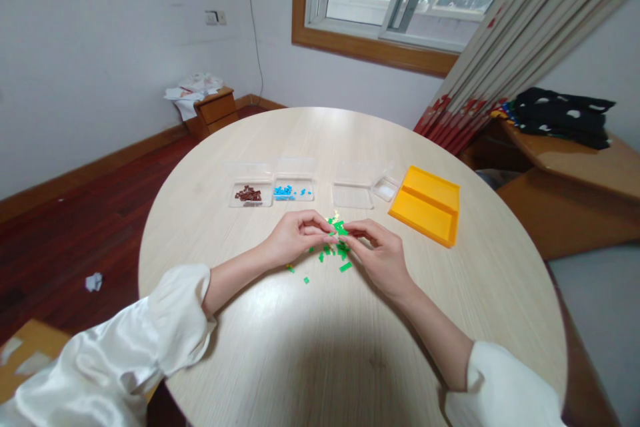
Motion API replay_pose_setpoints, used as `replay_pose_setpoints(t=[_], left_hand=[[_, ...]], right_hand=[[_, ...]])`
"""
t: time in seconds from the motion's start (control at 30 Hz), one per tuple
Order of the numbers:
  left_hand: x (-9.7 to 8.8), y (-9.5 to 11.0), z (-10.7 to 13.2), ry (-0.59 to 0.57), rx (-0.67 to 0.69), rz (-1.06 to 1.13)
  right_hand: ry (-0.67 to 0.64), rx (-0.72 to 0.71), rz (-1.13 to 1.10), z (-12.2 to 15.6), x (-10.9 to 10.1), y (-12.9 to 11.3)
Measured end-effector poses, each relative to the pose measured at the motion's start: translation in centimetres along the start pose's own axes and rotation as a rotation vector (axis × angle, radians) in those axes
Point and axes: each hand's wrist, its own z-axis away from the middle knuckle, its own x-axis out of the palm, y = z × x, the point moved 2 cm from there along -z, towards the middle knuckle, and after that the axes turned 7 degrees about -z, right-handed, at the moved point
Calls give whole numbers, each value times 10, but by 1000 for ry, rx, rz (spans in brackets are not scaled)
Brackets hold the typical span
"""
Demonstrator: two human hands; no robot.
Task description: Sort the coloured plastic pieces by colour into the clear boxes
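Observation:
Over the middle of the table, my left hand [296, 238] and my right hand [381, 255] meet with their fingertips nearly touching. A green building brick [341, 228] is pinched between the thumb and fingers of my right hand. My left thumb and fingers are also pinched together beside it; what they hold is too small to make out. Below and around both hands lies a loose scatter of small green bricks [343, 250], with a few yellow pieces [336, 215] among them. One longer green brick [346, 267] lies near my right fingers.
Beyond my hands stand clear boxes: one with brown bricks [249, 194], one with blue bricks [283, 191], another clear box [353, 196] and a smaller container [385, 188]. A yellow two-part tray [425, 215] lies at right. The round table [240, 373] has a curved edge.

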Motion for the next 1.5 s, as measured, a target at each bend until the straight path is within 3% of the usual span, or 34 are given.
replay_pose_setpoints(t=[0.73, 1.5], left_hand=[[2, -3, 0, -36, -42, -19], [2, -7, -2, -68, -36, 21]], right_hand=[[-17, -26, 49, -1, 0, -4], [-179, -231, 146, 1, 3, -10]])
